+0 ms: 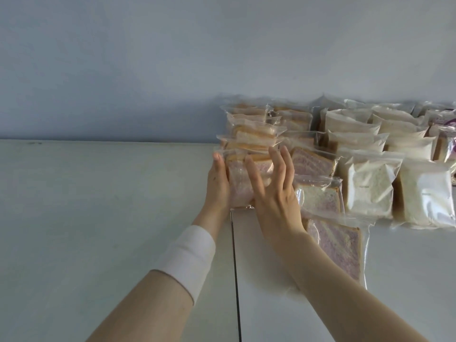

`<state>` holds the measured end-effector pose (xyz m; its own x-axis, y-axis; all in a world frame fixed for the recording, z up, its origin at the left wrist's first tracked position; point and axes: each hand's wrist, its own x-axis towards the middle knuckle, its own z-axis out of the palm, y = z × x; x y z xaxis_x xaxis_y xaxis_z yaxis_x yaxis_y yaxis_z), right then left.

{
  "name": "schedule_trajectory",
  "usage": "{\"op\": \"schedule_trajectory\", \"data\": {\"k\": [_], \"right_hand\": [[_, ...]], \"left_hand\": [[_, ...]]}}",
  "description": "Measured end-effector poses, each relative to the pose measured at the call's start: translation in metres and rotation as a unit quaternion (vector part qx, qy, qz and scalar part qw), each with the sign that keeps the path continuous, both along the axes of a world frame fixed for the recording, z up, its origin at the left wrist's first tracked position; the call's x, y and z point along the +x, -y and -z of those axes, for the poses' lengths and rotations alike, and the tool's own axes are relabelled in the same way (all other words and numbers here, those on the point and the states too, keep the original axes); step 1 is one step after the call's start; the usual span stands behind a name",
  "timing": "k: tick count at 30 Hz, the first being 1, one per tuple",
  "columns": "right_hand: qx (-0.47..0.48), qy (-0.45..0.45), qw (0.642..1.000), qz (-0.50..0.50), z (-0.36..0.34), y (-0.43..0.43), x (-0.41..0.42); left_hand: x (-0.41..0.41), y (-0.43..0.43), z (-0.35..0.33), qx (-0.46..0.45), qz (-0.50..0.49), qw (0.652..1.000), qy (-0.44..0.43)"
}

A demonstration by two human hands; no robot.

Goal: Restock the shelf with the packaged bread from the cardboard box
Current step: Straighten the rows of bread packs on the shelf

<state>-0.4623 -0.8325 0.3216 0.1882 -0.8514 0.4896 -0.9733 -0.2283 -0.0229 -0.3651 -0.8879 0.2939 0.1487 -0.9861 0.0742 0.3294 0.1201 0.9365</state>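
Observation:
A clear bag of pinkish sliced bread (240,183) stands at the front of the leftmost row on the white shelf top (98,206). My left hand (218,183) lies flat against its left side. My right hand (274,191) is in front of it with fingers spread, touching its face. Behind it, more bags of orange-crusted bread (251,134) lean in a row. To the right lie a pink bread bag (313,162), a paler one (320,198) and a flat purple-swirl bag (340,245). The cardboard box is not in view.
Rows of white bread bags (367,191) fill the shelf's right side up to a bluish wall (172,58). A purple-printed bag (446,141) sits at the far right edge. A dark seam (235,267) splits the shelf surface; its left half is bare.

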Motion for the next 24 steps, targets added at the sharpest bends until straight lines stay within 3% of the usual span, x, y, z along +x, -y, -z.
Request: {"op": "schedule_trajectory", "data": {"k": [9, 13, 17, 19, 20, 22, 24], "right_hand": [[0.086, -0.010, 0.992, -0.087, -0.023, -0.009, -0.023], [0.032, 0.196, 0.980, -0.030, -0.019, -0.069, -0.072], [0.169, 0.337, 0.919, 0.117, 0.007, -0.122, -0.117], [0.247, 0.379, 0.880, 0.146, 0.018, -0.129, -0.125], [0.252, 0.384, 0.879, 0.126, 0.022, -0.128, -0.126], [0.228, 0.403, 0.884, 0.073, 0.030, -0.124, -0.127], [0.232, 0.472, 0.849, 0.047, 0.033, -0.117, -0.126]], "left_hand": [[-0.007, 0.006, 0.007, -0.010, -0.114, 0.993, 0.022], [-0.010, 0.000, 0.009, -0.009, -0.104, 0.994, 0.010], [-0.010, -0.016, -0.001, -0.058, -0.193, 0.979, 0.041], [-0.012, -0.040, -0.006, -0.131, -0.283, 0.939, 0.147], [-0.014, -0.052, -0.011, -0.212, -0.298, 0.905, 0.216], [-0.021, -0.064, -0.024, -0.376, -0.207, 0.833, 0.350], [-0.036, -0.063, -0.045, -0.395, -0.047, 0.767, 0.503]]}}
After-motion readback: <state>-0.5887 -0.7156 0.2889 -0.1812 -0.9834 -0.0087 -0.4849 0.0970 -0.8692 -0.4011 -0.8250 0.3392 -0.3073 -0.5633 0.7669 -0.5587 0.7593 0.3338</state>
